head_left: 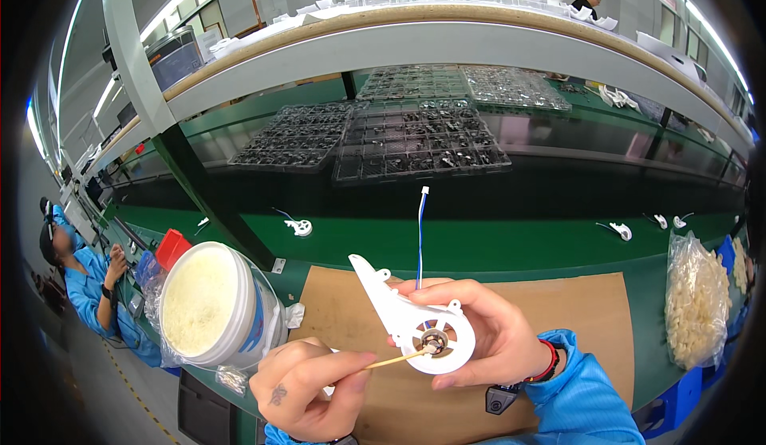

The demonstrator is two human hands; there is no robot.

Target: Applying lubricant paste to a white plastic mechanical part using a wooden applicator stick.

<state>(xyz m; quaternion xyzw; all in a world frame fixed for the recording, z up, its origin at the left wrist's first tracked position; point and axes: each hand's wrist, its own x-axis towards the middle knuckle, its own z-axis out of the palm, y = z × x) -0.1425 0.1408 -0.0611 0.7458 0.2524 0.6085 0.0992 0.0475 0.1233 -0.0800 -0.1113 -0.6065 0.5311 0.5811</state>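
Note:
My right hand [487, 325] holds a white plastic blower housing [391, 305] with a spoked round end and a long tapered spout. A small metal motor part sits in its round centre. From the housing, a blue and white wire lead [420, 237] runs up to a small white connector. My left hand [311, 385] pinches a thin wooden stick [395, 359]. The stick's pale, blob-like tip is at the motor part in the centre. Something white shows partly under the left fingers; I cannot make out what it is.
Brown cardboard [574, 325] covers the green bench. A white bucket [209, 305] of pale yellowish material stands left, a bag of cream-coloured pieces [696, 301] right. More housings [299, 227] lie beyond. Parts trays [419, 142] sit on the dark belt under a shelf. A co-worker [88, 277] is at left.

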